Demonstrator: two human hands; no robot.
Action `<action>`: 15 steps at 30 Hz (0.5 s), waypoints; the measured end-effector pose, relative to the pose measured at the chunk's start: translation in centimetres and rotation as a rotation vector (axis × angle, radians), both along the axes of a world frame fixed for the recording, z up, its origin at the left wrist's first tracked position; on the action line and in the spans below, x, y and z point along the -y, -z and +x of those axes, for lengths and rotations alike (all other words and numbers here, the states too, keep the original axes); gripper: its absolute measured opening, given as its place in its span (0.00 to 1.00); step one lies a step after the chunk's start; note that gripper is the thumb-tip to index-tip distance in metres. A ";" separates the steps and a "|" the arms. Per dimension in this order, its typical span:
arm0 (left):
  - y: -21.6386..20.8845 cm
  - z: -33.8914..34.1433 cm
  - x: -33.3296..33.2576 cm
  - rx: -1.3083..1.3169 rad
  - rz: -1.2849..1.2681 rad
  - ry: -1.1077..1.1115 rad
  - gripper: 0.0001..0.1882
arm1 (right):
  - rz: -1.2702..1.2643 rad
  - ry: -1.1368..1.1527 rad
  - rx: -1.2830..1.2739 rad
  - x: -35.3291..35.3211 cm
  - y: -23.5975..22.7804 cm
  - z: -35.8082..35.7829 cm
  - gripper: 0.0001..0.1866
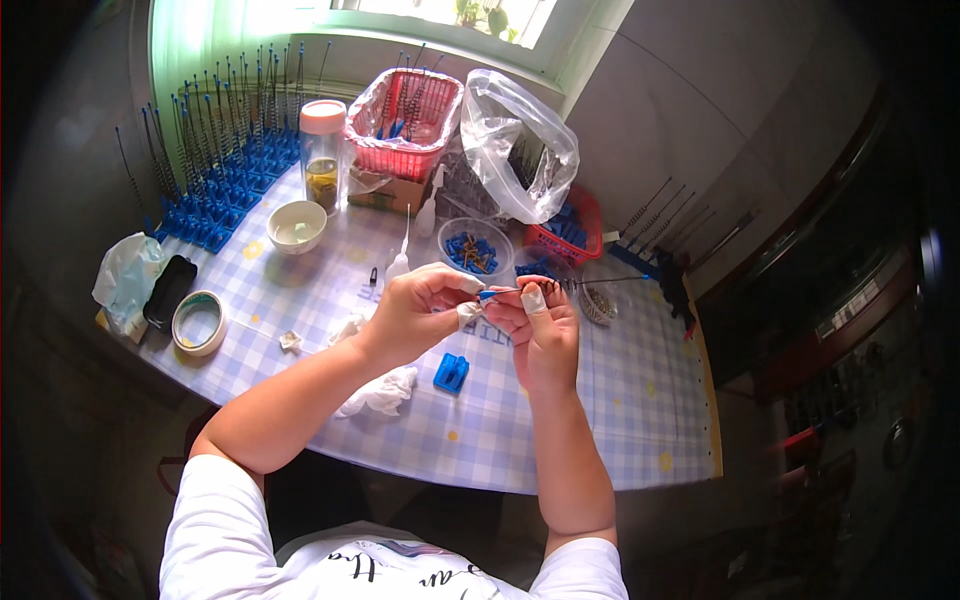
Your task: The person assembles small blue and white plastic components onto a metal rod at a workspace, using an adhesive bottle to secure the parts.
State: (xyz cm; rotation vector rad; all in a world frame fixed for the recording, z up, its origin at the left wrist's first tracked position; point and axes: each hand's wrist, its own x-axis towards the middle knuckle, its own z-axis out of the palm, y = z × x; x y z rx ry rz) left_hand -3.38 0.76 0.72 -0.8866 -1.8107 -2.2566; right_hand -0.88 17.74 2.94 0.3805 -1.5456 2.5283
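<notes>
Over the middle of the table, my left hand [422, 308] pinches a small blue plastic piece [487, 295] between taped thumb and fingertip. My right hand [543, 335], its thumb also wrapped in white tape, grips a thin dark rod with a coil spring [608, 281]. The rod's left end meets the blue piece; whether it sits inside cannot be made out. Its other end points right, with a small blue tip. Below the hands lies a blue plastic block [451, 373]. Beyond them stands a clear tub [474, 247] of small blue and brass-coloured parts.
Blue racks [215, 205] of upright spring rods fill the back left. Nearby stand a lidded jar [322, 160], bowl [297, 227], tape roll [200, 323] and white dropper bottle [398, 262]. Red baskets [405, 155], a clear plastic bag [520, 150] and another rod rack [650, 262] line the back.
</notes>
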 end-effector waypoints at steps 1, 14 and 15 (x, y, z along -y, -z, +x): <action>0.0 0.1 -0.2 0.031 0.047 0.043 0.07 | -0.040 -0.008 0.015 0.1 0.1 0.0 0.07; 0.7 -0.2 -0.1 0.375 0.102 0.190 0.12 | 0.047 0.094 0.058 0.4 0.9 -0.2 0.08; 0.7 -0.2 -0.1 0.376 0.102 0.191 0.12 | 0.054 0.100 0.059 0.4 0.9 -0.1 0.08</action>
